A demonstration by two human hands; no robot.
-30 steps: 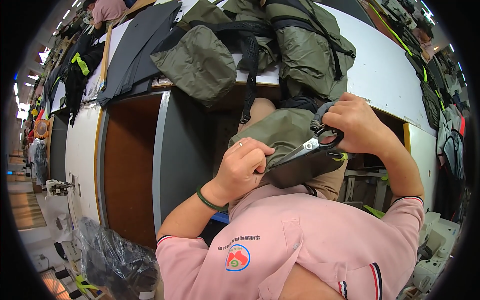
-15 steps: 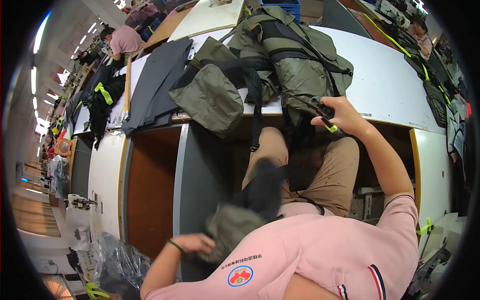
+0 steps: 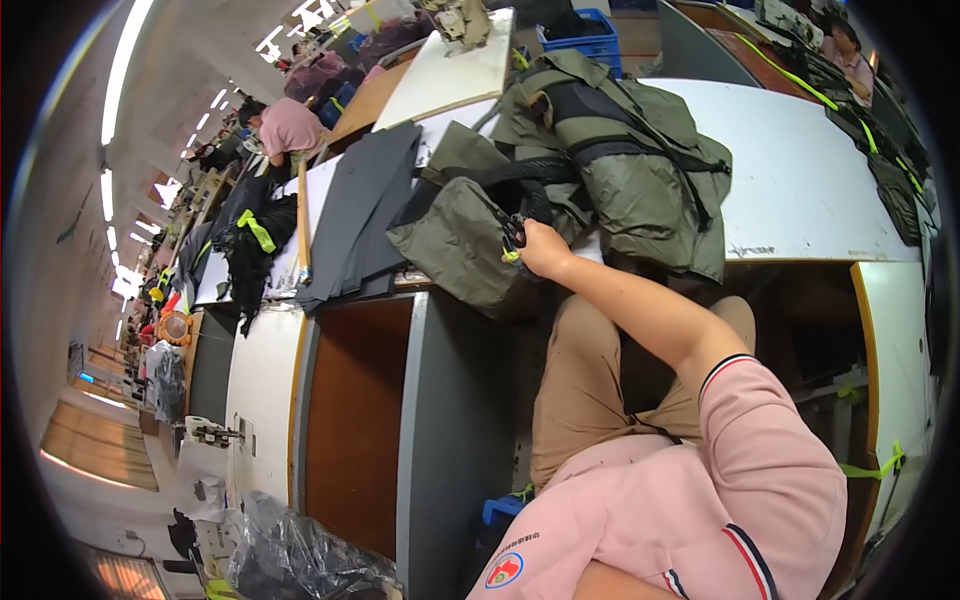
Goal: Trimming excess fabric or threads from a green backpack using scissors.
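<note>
My right hand (image 3: 545, 250) is closed around a pair of black-handled scissors (image 3: 514, 232) with a yellow-green bit on the handle. The blades cannot be made out against the cloth behind them. Hand and scissors are over an olive-green fabric piece (image 3: 455, 245) that hangs over the bench's front edge. Right of it lies an olive backpack (image 3: 650, 170) with black straps, its lower end drooping over the edge. My left hand is out of view.
The white bench (image 3: 800, 170) runs across in front of me. Dark grey fabric panels (image 3: 362, 215) and a black bundle (image 3: 255, 250) with a yellow-green strip lie to the left. Below stands an open brown compartment (image 3: 360, 400), with clear plastic (image 3: 300, 550) beside it. A blue bin (image 3: 500, 515) is low down.
My right hand has moved left with the scissors, from near the backpack to the olive fabric piece. My left hand, earlier low on the left beside a blurred olive and black piece, has left view, as has that piece.
</note>
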